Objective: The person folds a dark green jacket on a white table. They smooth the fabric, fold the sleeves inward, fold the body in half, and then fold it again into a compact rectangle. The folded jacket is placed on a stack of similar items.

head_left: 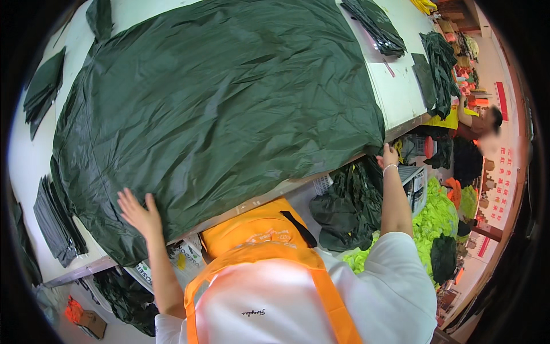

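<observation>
A large dark green sheet of thin, shiny fabric (229, 109) lies spread and wrinkled over the white table (394, 86), its near side reaching the table's front edge. My left hand (140, 213) rests on its near left part, palm down with fingers spread. At the near right corner of the fabric, my right hand (389, 156) has its fingers closed on the edge. The exact pinch between those fingers is small in view.
Folded dark green pieces (51, 221) lie on the table's left side, and a folded stack (378, 28) at the far right. Below the right edge are a dark green heap (349, 206) and bright yellow-green fabric (435, 215). Another person (478, 123) is at the right.
</observation>
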Tool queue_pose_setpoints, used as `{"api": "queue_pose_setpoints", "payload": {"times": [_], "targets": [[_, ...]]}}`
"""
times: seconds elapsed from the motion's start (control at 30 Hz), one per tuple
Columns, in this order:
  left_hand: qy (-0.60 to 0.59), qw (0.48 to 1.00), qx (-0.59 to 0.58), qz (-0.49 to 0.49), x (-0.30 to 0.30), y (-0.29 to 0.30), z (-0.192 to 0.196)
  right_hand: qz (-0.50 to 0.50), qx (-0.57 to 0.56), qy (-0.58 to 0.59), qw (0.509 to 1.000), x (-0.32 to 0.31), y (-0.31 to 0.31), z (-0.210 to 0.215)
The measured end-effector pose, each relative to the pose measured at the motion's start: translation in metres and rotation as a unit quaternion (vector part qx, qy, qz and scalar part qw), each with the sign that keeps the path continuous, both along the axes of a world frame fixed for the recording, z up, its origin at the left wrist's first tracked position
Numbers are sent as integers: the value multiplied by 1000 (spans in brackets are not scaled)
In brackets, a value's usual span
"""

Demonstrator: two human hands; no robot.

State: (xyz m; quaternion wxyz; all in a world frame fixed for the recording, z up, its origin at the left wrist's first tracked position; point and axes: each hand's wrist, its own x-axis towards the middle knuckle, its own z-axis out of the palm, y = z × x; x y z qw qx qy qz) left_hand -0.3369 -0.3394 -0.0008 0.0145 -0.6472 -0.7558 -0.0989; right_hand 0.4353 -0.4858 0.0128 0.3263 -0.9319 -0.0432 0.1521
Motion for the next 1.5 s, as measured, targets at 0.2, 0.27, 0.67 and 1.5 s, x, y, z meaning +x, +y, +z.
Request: {"api": "queue_pose_setpoints", "payload": {"times": [0.2,0.27,0.67,1.5], "targets": [[36,996,-71,41,84,-34,-20,105,3,172,979,41,49,20],[43,995,-64,60,74,-39,-32,148,158,272,938,44,95,77],[27,989,-115,91,105,-39,-22,193,172,168,951,130,98,84],[-15,984,-150,95,113,-48,2,287,-365,-255,848,89,109,-13]]}}
